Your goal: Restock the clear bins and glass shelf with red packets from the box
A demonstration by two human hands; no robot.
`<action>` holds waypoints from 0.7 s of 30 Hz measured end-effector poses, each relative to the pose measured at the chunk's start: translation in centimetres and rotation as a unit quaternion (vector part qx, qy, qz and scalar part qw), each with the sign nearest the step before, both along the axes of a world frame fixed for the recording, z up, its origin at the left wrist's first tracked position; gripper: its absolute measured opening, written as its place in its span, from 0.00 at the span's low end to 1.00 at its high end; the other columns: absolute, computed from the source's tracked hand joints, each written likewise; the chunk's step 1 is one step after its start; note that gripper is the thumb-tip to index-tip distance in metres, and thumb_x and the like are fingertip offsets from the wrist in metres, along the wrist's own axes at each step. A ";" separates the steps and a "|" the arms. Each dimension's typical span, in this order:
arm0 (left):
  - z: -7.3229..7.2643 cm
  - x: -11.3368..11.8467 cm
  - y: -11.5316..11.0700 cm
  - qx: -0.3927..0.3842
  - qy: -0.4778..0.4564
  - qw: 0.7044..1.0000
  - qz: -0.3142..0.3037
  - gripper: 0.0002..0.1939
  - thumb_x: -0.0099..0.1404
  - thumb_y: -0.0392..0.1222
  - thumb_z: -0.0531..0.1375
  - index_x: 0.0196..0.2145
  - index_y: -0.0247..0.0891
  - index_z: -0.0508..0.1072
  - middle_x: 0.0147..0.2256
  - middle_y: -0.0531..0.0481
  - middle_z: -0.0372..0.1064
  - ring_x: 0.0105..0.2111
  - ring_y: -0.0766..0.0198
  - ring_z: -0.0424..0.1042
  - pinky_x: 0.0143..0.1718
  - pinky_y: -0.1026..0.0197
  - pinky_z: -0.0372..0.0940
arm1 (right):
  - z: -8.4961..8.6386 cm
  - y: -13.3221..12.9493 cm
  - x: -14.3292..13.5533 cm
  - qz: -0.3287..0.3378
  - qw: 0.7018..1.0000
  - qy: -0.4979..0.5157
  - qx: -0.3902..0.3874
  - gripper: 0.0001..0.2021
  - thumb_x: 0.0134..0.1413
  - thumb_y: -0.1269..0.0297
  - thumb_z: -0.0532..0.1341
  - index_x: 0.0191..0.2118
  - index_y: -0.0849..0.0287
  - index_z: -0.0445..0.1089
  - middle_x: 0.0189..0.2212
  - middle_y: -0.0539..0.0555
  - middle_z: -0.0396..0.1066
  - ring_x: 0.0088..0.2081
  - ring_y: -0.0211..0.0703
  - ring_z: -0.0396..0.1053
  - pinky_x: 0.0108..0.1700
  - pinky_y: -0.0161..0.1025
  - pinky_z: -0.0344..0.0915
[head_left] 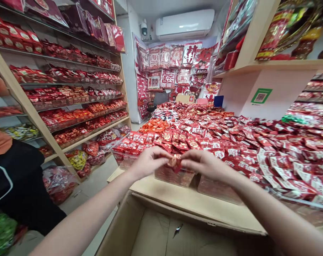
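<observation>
A small red packet point(175, 165), with a tan part showing near its middle, is pinched between my two hands. Its exact contents are too small to make out. My left hand point(150, 161) grips the packet's left side between thumb and fingers. From the other side, my right hand point(201, 163) holds it the same way. Both hands hover in front of clear bins point(174, 176) heaped with red wrapped packets point(181, 138). Below my arms is a cardboard box point(153, 231), with a small dark, shiny piece point(178, 230) on its bottom.
Shelves point(78, 83) of red packets line the left wall. A person in dark trousers point(20, 185) stands at the left edge. A wooden ledge point(204, 199) runs before the bins. Plastic bags point(58, 183) sit on the floor. A pillar with a QR sign point(260, 96) rises at right.
</observation>
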State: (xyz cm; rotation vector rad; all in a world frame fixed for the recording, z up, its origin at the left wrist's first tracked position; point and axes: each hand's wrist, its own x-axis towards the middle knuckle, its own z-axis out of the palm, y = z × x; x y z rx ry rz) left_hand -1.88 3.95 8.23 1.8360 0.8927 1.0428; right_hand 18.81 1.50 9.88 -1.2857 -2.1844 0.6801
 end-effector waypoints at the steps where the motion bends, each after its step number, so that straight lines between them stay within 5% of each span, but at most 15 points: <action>1: 0.4 0.1 1.2 0.008 -0.009 0.999 0.047 0.09 0.50 0.37 0.60 0.31 0.34 0.75 0.30 0.48 0.72 0.32 0.64 0.69 0.37 0.61 0.63 | 0.7 1.0 0.7 -0.049 0.998 -0.029 0.029 0.10 0.51 0.61 0.54 0.35 0.59 0.68 0.30 0.51 0.72 0.31 0.38 0.68 0.32 0.32 0.62; 4: 1.2 1.2 5.5 0.002 -0.057 0.985 0.164 0.13 0.52 0.37 0.58 0.36 0.33 0.73 0.33 0.46 0.72 0.29 0.65 0.70 0.35 0.60 0.65 | 2.2 4.4 2.4 -0.212 0.964 -0.142 0.074 0.09 0.50 0.62 0.55 0.35 0.59 0.68 0.32 0.53 0.72 0.33 0.40 0.68 0.33 0.33 0.61; 9: 0.9 4.0 10.4 0.007 -0.008 0.978 0.207 0.15 0.53 0.34 0.55 0.39 0.30 0.72 0.36 0.42 0.72 0.34 0.62 0.70 0.39 0.60 0.64 | 2.0 7.8 2.7 -0.239 0.944 -0.224 0.040 0.08 0.40 0.61 0.62 0.27 0.60 0.70 0.27 0.55 0.72 0.30 0.44 0.68 0.29 0.35 0.59; 14: 0.7 5.6 10.5 0.042 0.102 0.970 0.216 0.19 0.48 0.29 0.57 0.40 0.33 0.72 0.40 0.45 0.71 0.39 0.61 0.68 0.43 0.62 0.59 | 1.1 8.4 2.3 -0.244 0.932 -0.267 0.028 0.15 0.34 0.56 0.65 0.29 0.60 0.69 0.28 0.57 0.71 0.31 0.47 0.68 0.27 0.35 0.59; 21: 0.9 5.6 9.1 0.116 0.238 0.939 0.217 0.09 0.50 0.38 0.57 0.30 0.36 0.74 0.29 0.46 0.71 0.32 0.59 0.67 0.35 0.60 0.58 | 0.2 9.1 2.7 -0.264 0.925 -0.272 0.030 0.19 0.36 0.53 0.62 0.34 0.62 0.66 0.30 0.58 0.71 0.33 0.48 0.68 0.28 0.36 0.60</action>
